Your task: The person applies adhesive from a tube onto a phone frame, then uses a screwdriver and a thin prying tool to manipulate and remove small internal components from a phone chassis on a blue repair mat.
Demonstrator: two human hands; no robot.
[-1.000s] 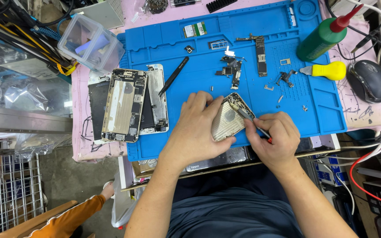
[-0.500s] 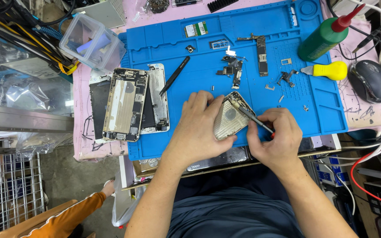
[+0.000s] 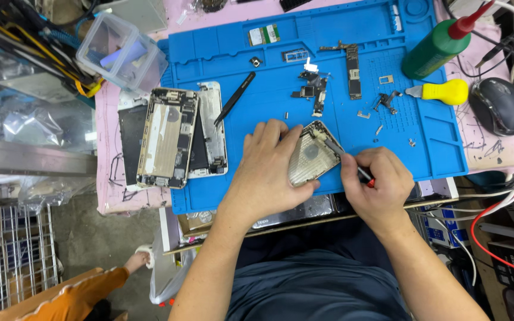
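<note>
Head view, looking straight down onto the table. My left hand (image 3: 269,172) is closed on a bare metal phone shell (image 3: 310,159), fingers over its left edge and thumb under its lower edge, holding it tilted on the near part of the blue work mat (image 3: 328,77). My right hand (image 3: 375,181) is pinched shut on a small screwdriver (image 3: 345,156) with a red end at the fingers; its tip rests on the shell's upper right edge. The two hands sit close together, with only the shell between them.

On the mat beyond the shell I note loose phone parts: a long narrow circuit board (image 3: 352,70), a cluster of small black pieces (image 3: 310,95), a few tiny brackets and screws. Black tweezers (image 3: 235,98) lie diagonally near the mat's left side. Two more opened phones (image 3: 174,137) lie side by side at the mat's left edge, partly over a dark flat panel.

Far left corner: a clear plastic box (image 3: 123,50). Far right: a green squeeze bottle (image 3: 438,44) with a red nozzle, a yellow-handled tool (image 3: 441,92) just near it, and a dark computer mouse (image 3: 500,107) off the mat on the pink table cover.

At lower left, another person's hand (image 3: 138,260) and orange sleeve show, well apart from mine.
</note>
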